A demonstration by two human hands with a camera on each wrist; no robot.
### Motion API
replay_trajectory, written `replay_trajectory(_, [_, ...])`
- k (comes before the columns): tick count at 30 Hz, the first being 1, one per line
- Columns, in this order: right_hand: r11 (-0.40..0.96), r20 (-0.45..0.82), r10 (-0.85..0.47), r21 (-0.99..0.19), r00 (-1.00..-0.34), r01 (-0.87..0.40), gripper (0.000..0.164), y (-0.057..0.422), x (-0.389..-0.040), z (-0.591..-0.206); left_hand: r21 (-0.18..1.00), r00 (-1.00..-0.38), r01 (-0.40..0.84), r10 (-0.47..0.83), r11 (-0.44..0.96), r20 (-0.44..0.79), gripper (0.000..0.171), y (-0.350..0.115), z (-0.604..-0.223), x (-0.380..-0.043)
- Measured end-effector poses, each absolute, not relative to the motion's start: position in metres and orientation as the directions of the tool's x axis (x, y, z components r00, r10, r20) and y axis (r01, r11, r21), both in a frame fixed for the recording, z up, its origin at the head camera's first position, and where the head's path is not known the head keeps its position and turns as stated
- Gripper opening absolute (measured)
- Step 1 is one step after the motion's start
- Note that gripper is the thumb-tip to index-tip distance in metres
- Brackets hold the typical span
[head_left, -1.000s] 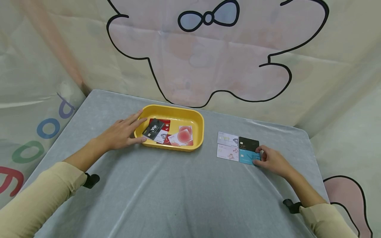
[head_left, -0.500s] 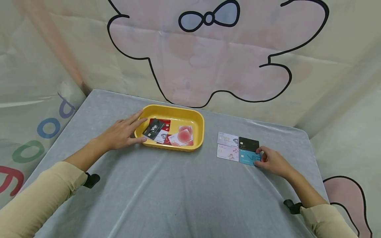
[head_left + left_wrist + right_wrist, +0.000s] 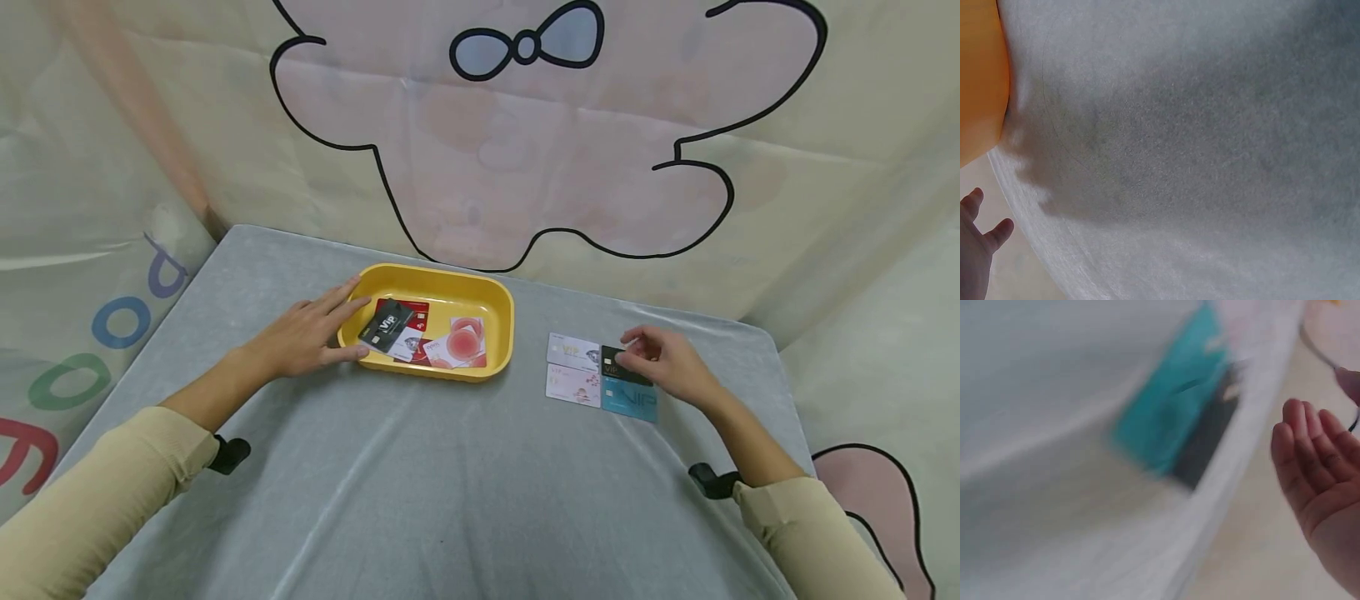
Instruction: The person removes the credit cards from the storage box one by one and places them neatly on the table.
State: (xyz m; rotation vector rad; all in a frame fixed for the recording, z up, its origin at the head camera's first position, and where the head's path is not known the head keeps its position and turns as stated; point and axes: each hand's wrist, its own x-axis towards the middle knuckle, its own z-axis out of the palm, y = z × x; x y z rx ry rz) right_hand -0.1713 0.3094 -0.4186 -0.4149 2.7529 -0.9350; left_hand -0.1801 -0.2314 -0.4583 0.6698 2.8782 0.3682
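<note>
Four cards would be a 2-by-2 block: a white card [image 3: 570,351], a pale pink flowered card [image 3: 572,384], a black card [image 3: 611,367] and a blue VIP card [image 3: 628,400] lie edge to edge on the cloth. Above the black card is my right hand [image 3: 667,360], fingers bent and holding nothing; it hides part of that card. The right wrist view shows its fingers [image 3: 1310,450] loosely bent, off the blurred cards. My left hand [image 3: 303,337] rests with spread fingers on the left rim of a yellow tray [image 3: 491,292].
Inside the tray are several loose cards, among them a dark grey VIP card [image 3: 387,325], a red card [image 3: 420,312] and a white card with pink circles [image 3: 457,343]. A grey cloth [image 3: 450,483] covers the table. A printed curtain [image 3: 562,167] hangs behind it.
My right hand has left the right edge of the blue card and moved up and away from me, over the black card. The left hand and the tray stay put.
</note>
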Motion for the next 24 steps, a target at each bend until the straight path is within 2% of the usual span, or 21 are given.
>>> replay_trajectory(5, [0.639,-0.044,-0.365,-0.738,-0.930,-0.216,0.035,0.265,-0.194,-0.397,0.277,-0.887,0.412,0.452,0.868,-0.099,0.090,-0.232,-0.459,-0.180])
replay_trajectory(14, [0.537,-0.067,-0.401,-0.825,-0.914,-0.175,0.039,0.198,-0.225,-0.387,0.278,-0.883,0.418,0.459,0.865,-0.098,0.091,-0.232,-0.459,-0.180])
replay_trajectory(19, [0.570,-0.135,-0.446,-0.805,-0.885,-0.165,0.040,0.169,-0.235,-0.378,0.283,-0.881,0.424,0.464,0.860,-0.090,0.090,-0.231,-0.458,-0.180])
replay_trajectory(24, [0.641,-0.261,-0.563,-0.737,-0.784,-0.215,0.045,0.143,-0.241,-0.374,0.288,-0.883,0.418,0.460,0.861,-0.093,0.089,-0.232,-0.458,-0.180])
